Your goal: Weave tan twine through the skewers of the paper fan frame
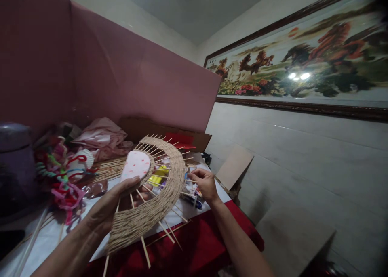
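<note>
A fan-shaped weaving (176,170) of tan twine over thin wooden sticks is held up above the table. At its inner curve is a white half-round piece with red dots (136,165). My left hand (125,192) grips the weaving near this piece, thumb on top and fingers behind the sticks. At the outer right edge, the fingers of my right hand (203,183) pinch together at a stick end. Several stick ends (166,232) stick out past the woven band. Whether the right fingers also hold twine is too small to tell.
Colourful pipe cleaners (68,188) lie at the left beside a purple bottle (16,164). Loose sticks (104,170) and crumpled pink cloth (104,136) lie behind. A yellow item (159,176) shows through the weaving. A red cloth (209,240) covers the table's near edge.
</note>
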Demonstrator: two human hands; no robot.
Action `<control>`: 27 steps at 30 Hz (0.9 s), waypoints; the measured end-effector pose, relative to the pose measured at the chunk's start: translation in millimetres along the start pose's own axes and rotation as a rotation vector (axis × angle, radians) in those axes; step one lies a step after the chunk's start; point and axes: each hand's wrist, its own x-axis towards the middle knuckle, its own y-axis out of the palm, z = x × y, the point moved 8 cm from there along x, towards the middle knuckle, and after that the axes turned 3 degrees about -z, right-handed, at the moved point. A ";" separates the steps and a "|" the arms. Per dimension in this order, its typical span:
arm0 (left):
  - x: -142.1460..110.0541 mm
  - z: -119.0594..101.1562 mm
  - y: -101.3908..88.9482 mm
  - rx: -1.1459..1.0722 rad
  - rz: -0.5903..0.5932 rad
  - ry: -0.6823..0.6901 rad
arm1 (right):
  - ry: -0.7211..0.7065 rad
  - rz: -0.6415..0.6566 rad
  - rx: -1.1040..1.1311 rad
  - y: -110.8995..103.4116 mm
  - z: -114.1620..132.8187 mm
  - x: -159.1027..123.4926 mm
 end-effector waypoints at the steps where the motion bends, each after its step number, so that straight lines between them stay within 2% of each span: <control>1: 1.4 0.3 -0.9 0.002 0.008 -0.003 | -0.009 -0.005 -0.002 0.0 0.1 1.0; 7: 6.4 3.3 -2.8 0.019 0.066 -0.029 | -0.084 -0.034 -0.087 -6.6 2.1 8.9; 11: 1.5 1.0 -1.8 0.081 0.015 -0.017 | -0.134 -0.069 -0.221 -16.5 8.7 13.4; 15: -4.0 -0.9 2.2 0.137 -0.022 -0.020 | -0.242 -0.091 -0.381 -24.2 23.8 13.8; 21: -4.1 -3.1 1.1 0.219 -0.029 0.028 | -0.413 -0.068 -0.515 -21.3 42.2 13.0; 27: -5.3 -4.9 0.3 0.309 -0.032 0.013 | -0.450 -0.057 -0.548 -19.8 45.7 19.6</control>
